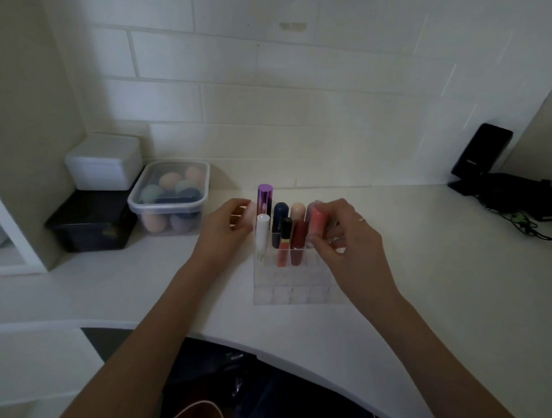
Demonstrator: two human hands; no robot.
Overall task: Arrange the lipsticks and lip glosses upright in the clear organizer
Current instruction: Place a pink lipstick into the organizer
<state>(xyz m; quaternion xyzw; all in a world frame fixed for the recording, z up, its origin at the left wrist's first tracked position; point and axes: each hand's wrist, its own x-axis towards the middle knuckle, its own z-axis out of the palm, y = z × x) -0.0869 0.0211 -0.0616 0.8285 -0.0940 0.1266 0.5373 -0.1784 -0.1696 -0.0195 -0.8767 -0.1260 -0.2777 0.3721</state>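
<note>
Lipsticks and glosses are mostly standing in the clear organizer already, which sits on the white counter right between our two hands. Our right hand has its fingers closed around a coral pink tube, holding it roughly upright over the back right part of the grid. It's pretty blurry there, so we can't tell if the bottom of that tube is in a slot or just above one.

Just left of that grip there's a dark red tube, then a gloss with a black cap, then a white tube at the organizer's left edge. Behind those, farther from us, stand a peach-capped one, a navy one and a tall purple metallic one. All of them look upright. The front rows of the grid, below our grip and nearer to us, have nothing in them.

Our left hand is curled against the organizer's left side next to the white and purple tubes, fingers bent in, seemingly bracing the wall rather than gripping any tube.

Well off to the left of both hands sits a clear tub of makeup sponges, with a white box stacked on a black box beside it.
</note>
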